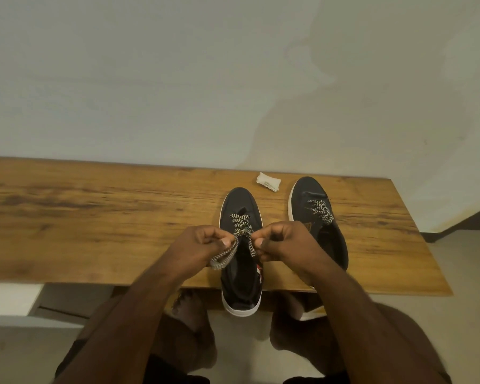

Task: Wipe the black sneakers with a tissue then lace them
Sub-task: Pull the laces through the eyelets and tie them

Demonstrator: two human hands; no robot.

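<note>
Your left hand point(203, 245) and right hand point(281, 242) each pinch an end of the zigzag lace point(240, 234) over the near black sneaker point(240, 206) on the wooden table point(94, 217).

On a wooden table point(94, 212) two black sneakers point(240, 245) lie side by side, a folded tissue point(268, 182) beyond them, while the left hand point(200, 245) and right hand point(283, 243) pinch the near sneaker's striped lace point(240, 225) ends.
</note>
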